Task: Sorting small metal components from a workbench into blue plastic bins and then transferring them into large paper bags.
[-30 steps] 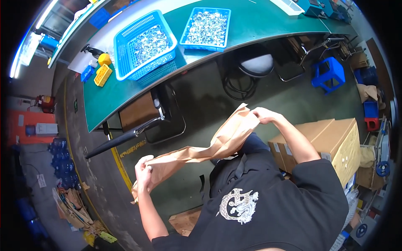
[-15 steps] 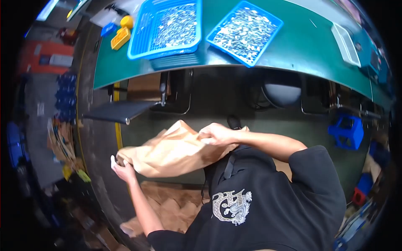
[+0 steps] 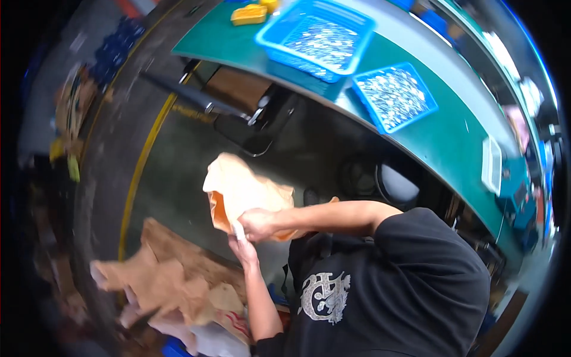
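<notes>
Brown paper bag (image 3: 244, 193) | above both hands | left hand (image 3: 242, 249), right hand (image 3: 257, 224) grip closed on it

Our right hand (image 3: 257, 224) sits closed in a fist in front of our chest, the bare right forearm running level from the black short sleeve. Our left hand (image 3: 242, 245) is just beneath it, touching, fingers (image 3: 238, 232) curled upward, the left forearm rising steeply from below.

Green workbench (image 3: 458, 140) above dark floor (image 3: 178, 178) with yellow line (image 3: 138, 172).
</notes>
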Demonstrator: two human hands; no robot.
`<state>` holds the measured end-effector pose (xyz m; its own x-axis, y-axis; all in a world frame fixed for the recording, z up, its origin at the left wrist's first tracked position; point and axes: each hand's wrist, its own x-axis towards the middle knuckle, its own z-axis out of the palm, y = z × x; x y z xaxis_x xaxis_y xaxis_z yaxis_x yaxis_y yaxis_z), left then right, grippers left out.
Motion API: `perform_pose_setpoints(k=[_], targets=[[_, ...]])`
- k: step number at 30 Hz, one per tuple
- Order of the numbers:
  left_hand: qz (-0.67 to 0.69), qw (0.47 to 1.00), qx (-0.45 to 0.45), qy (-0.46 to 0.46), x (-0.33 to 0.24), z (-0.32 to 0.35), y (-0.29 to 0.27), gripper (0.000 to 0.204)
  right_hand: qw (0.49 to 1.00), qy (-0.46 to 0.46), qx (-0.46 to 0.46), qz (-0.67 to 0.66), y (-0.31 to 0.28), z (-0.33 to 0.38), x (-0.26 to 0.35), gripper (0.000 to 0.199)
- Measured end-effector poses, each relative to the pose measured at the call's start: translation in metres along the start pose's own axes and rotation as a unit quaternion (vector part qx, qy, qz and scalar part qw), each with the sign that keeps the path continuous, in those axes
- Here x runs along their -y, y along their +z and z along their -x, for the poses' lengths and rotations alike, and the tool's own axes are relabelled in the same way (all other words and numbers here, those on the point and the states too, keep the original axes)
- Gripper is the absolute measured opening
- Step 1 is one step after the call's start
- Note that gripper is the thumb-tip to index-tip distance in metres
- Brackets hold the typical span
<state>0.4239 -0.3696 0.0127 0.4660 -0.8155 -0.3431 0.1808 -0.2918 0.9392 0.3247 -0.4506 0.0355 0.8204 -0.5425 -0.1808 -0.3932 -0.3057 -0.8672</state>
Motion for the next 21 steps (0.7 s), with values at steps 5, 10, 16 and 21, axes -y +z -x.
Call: perform_pose_setpoints(k=[5,10,16,21], targets=[[0.01,0.995,0.072,0.074,-0.001,-0.001,-0.004,0.033,0.989,-0.015,-0.006,-0.146,0.001,0.003,-0.027,0.01],[0.009,0.99,0.088,0.112,-0.012,-0.003,0.01,0.033,0.977,-0.022,0.024,-0.212,-0.033,0.004,-0.022,0.012],[0.015,0.998,-0.038,-0.038,-0.007,-0.009,0.034,0.03,0.975,-0.003,0.049,-0.218,-0.105,0.002,-0.072,0.024],[-0.047,0.972,-0.144,-0.18,-0.013,0.002,0.099,0.038,0.978,0.025,0.0,-0.209,-0.159,0.0,-0.101,0.013]])
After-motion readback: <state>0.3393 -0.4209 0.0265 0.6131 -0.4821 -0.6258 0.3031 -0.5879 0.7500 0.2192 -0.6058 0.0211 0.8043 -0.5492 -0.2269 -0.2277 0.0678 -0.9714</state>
